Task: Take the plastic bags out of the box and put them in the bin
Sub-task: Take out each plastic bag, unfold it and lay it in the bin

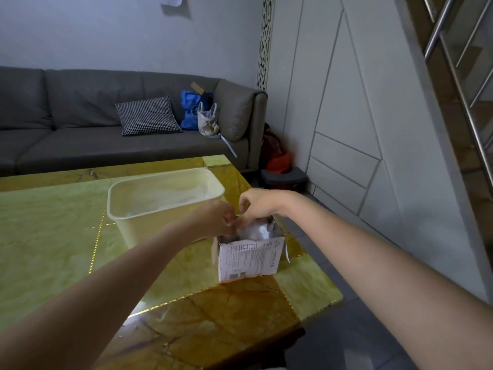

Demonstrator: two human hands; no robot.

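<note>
A small white printed box (249, 260) stands open near the right edge of the yellow-green table (53, 236). Clear crumpled plastic bags (253, 231) fill its top. My left hand (213, 220) hovers over the box's far left corner, fingers curled and pinching at the plastic. My right hand (257, 204) is over the box's far side, fingers bent down onto the bags; its fingertips are hidden. Just behind and left of the box stands a cream plastic bin (138, 222) with some clear plastic inside.
A grey sofa (80, 134) runs behind the table with a checked cushion (148, 116), a blue bag (192, 110) and a pale bag. Red bags (274, 156) sit on the floor by the sofa's end. The table's right edge is beside the box.
</note>
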